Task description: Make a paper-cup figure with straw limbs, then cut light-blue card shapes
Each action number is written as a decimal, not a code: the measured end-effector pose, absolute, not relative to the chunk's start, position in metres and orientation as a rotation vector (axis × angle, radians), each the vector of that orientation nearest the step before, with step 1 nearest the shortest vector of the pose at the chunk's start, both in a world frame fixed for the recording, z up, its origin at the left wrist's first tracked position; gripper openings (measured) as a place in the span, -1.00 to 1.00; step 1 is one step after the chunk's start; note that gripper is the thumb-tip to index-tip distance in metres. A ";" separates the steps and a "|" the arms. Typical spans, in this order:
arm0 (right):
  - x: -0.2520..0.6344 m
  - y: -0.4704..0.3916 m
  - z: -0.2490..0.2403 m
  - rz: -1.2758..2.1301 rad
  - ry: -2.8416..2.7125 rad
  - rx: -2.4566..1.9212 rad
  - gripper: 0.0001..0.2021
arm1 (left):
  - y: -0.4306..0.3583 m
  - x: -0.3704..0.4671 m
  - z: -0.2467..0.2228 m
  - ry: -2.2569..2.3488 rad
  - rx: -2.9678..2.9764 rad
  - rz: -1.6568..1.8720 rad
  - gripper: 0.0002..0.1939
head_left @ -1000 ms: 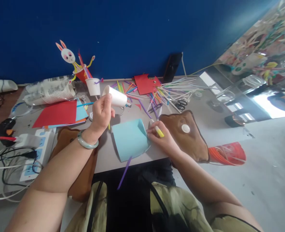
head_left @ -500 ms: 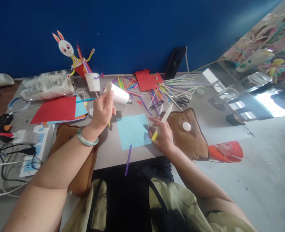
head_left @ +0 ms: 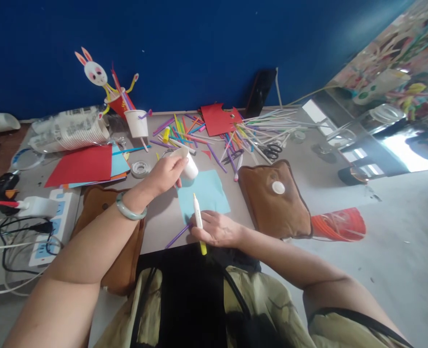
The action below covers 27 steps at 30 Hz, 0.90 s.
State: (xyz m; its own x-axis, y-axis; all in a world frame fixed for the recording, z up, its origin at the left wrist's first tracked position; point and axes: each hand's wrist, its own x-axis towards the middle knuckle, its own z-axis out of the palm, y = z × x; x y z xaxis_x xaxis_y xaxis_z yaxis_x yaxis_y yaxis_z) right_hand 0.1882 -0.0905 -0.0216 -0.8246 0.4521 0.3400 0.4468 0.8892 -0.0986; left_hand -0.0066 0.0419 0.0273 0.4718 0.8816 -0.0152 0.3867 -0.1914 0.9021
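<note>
Paper cup (head_left: 187, 163) in left hand (head_left: 166, 173): white. Paper sheet (head_left: 203, 194) on the table: light blue. Marker (head_left: 198, 221) in right hand (head_left: 217, 228): white barrel, yellow end. Bangle (head_left: 128, 211) on left wrist: pale grey-green. Straw (head_left: 177, 236) at table edge: purple. Pouch (head_left: 276, 199): brown, white round patch. Card (head_left: 81, 165): red. Wall (head_left: 199, 43): deep blue. Clothing pattern possibly olive camouflage; view unclear.

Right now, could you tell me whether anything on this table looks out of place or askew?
Yes: a purple straw pokes out past the table's near edge beside the right hand, while loose straws lie scattered at the back. The left hand holds a white paper cup tilted over the light blue paper.
</note>
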 end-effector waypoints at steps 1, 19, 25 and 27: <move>0.189 -0.091 -0.023 0.008 -2.687 -0.675 -0.87 | 0.042 -0.006 0.025 1.063 1.799 0.590 -0.60; 0.242 -0.018 0.024 0.033 -2.182 -1.430 -0.79 | 0.019 0.005 0.032 1.035 2.414 0.151 -0.54; 0.220 -0.011 0.022 0.111 -2.537 -0.958 -0.88 | 0.004 0.012 0.035 1.056 2.579 0.126 -0.61; 0.219 -0.005 0.020 0.147 -2.530 -0.926 -0.88 | -0.001 0.011 0.040 1.069 2.701 0.286 -0.59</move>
State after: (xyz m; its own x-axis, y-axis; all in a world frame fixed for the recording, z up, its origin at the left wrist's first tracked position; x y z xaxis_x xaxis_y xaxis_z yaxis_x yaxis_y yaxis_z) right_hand 0.2194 -0.0046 0.0195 -0.6790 0.6361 0.3665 0.5893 0.7700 -0.2445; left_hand 0.0107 -0.0011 0.0403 0.7161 0.6911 0.0979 0.6479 -0.7103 0.2752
